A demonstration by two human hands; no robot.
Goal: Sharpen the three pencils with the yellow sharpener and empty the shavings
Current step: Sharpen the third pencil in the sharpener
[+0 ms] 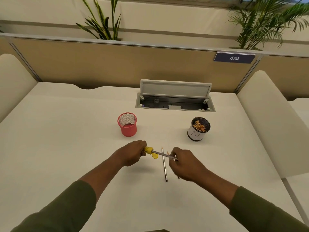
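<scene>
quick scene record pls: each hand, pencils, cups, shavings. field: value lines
left hand: grips yellow sharpener
right hand: pinches the pencil in the sharpener
pencils on desk: one lying free, tip pointing away; another mostly hidden behind the right hand
pink mesh cup: upright, nothing visible inside
black mesh cup: upright, holds shavings
desk: white
</scene>
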